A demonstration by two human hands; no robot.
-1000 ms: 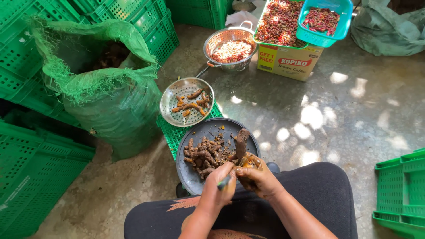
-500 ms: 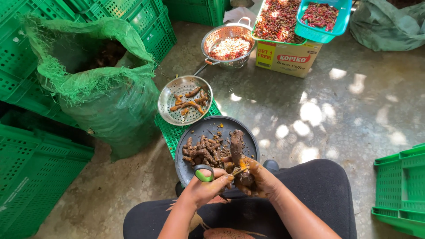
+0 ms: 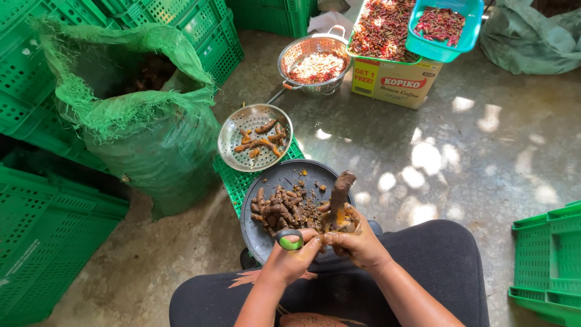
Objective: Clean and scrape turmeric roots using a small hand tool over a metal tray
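Note:
My right hand [image 3: 358, 242] grips a long brown root [image 3: 339, 197], held upright over a dark round tray [image 3: 272, 180]; orange flesh shows where its lower part is peeled. My left hand [image 3: 292, 257] holds a small green-handled peeler [image 3: 289, 240] against the base of the root. A heap of unpeeled roots [image 3: 280, 206] and peel scraps lies in the tray. Beyond it, a perforated metal plate [image 3: 233, 132] holds several peeled orange pieces [image 3: 260, 138].
A green mesh sack [image 3: 151, 139] of roots stands at the left among green plastic crates [image 3: 42, 236]. A metal colander [image 3: 315, 60], a cardboard box [image 3: 393, 79] of red chillies and a blue basket [image 3: 442, 27] sit farther off. Another green crate [image 3: 548, 260] is at the right.
My left hand has swung the green peeler from above the tray's edge to the base of the root. My right hand has tipped the root more upright.

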